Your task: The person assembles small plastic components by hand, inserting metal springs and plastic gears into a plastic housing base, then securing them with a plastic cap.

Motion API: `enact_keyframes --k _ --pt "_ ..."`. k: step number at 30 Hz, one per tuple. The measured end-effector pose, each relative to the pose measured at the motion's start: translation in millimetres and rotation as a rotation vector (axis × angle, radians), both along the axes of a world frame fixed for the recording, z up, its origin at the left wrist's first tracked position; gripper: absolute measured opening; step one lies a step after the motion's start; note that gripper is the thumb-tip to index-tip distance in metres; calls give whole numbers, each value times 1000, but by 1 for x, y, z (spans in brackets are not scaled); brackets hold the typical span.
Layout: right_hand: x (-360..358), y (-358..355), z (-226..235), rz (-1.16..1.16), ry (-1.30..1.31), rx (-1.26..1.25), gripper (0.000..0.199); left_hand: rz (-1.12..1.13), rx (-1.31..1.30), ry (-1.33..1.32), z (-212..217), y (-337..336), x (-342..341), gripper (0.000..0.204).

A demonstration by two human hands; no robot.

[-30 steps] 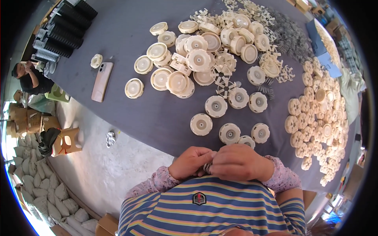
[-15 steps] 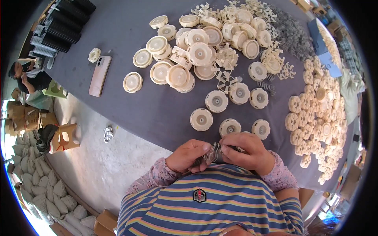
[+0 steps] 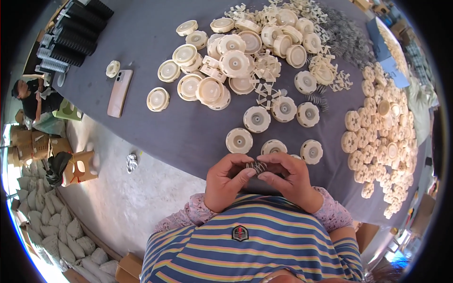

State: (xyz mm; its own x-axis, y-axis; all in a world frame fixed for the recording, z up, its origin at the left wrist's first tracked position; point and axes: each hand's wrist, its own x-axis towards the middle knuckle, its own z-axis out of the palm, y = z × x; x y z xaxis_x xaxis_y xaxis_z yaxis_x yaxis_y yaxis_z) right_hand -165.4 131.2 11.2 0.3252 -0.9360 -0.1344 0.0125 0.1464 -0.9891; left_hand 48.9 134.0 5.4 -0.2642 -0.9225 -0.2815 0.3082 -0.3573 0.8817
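Note:
Between my fingertips, close to the table's near edge, is a dark metal coil spring [image 3: 256,167]. My left hand [image 3: 230,179] pinches its left end while my right hand [image 3: 291,179] pinches the right end. Just beyond my hands lie cream round plastic discs with hub centres, among them one disc [image 3: 239,141] past my left fingers and another disc [image 3: 311,151] right of my right hand. A third disc [image 3: 273,146] is partly covered by my right fingers.
A heap of cream discs [image 3: 236,63] fills the table's middle, with star-shaped clips [image 3: 268,68] beside it and a pile of grey springs [image 3: 347,35] at the far right. Many assembled rings [image 3: 377,137] spread along the right. A phone [image 3: 120,93] lies left; a person [image 3: 35,99] sits beyond.
Both hands have risen slightly away from my body, bringing the spring up with them. The spring now lies level between the fingertips of both hands.

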Motion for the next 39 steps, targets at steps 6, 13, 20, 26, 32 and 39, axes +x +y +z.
enact_keyframes --k 6,13,20,26,32,39 --pt "-18 -30 27 461 560 -1095 28 -241 525 290 -14 -12 16 25" --pt "-12 -35 29 552 678 -1288 18 -291 556 -56 -3 -24 15 40" --pt "6 -47 26 274 655 -1195 26 -185 24 -526 16 -36 21 39" --pt "19 -52 7 471 619 -1263 28 43 215 -188 -16 -36 13 34" --pt "23 -59 18 262 374 -1008 24 127 174 238 -21 -30 3 22" --pt "23 -38 22 -83 -110 -50 27 211 -270 -39 -4 -26 5 16"
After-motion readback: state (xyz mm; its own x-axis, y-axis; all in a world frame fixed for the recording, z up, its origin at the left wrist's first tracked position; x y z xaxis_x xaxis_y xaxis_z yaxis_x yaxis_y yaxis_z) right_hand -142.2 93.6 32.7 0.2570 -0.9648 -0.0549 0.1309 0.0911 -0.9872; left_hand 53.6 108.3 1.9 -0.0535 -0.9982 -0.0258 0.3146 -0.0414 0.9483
